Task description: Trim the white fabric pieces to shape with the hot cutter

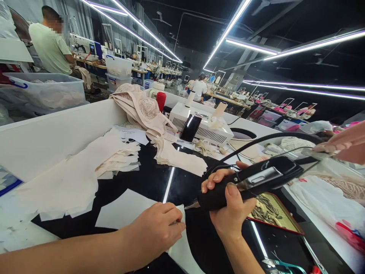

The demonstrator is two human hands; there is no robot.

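Observation:
My left hand [155, 232] is closed on the edge of a white fabric piece [125, 209] lying on the black glossy tabletop [145, 179]. In my right hand [232, 201] is a black handheld tool [256, 179] with a metal lever, its fingers wrapped round the body. The tool's narrow metal tip points left and sits at the fabric edge, close beside my left fingertips. Whether the tip touches the fabric, I cannot tell. Stacked beige cut pieces [76, 171] lie to the left, and another beige stack [179, 156] lies beyond my hands.
A white vented box [202, 123] with a phone [191, 127] leaning on it stands at the back. Beige bra pieces [139, 106] hang over the white rim. A tray of seeds [276, 213] and scissors [282, 266] are at right. Another person's hand [348, 144] reaches in from the right.

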